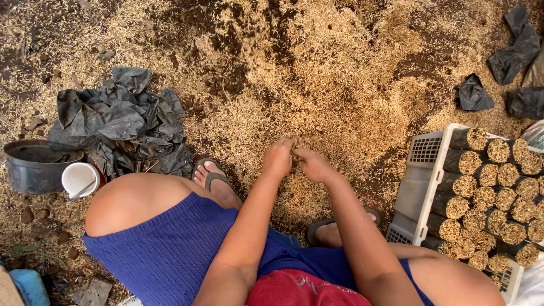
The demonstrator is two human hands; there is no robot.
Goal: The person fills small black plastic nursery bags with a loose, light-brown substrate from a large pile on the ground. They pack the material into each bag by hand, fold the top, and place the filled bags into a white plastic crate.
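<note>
Both hands meet low over the husk-strewn ground (pixel 340 85), out in front of the knees. The left hand (pixel 277 158) is curled almost into a fist, fingers folded tight, and the right hand (pixel 313 165) pinches in from the other side; between them sits a small bag (pixel 295 152), only a sliver of it showing, gripped by both. What is inside it cannot be made out.

At the right edge of the ground stands a white crate (pixel 422 187), its slatted wall facing the hands. It is packed with filled bags (pixel 487 198): dark tubes standing close together and touching, each topped up to the brim with pale husks. They fill the crate in tight rows.

Over on the left, a heap of empty bags (pixel 119 122), black and crumpled, lies flat on the ground. Just beside it, at the left edge, sits a dark pot (pixel 34 167), and touching that a white cup (pixel 80 178) with a stick leaning in it; the cup otherwise looks hollow. What the pot holds is too dark to tell.

More black sheets (pixel 513 51) lie crumpled near the top right corner.

A sandalled foot (pixel 218 181) rests between the heap and the hands.
</note>
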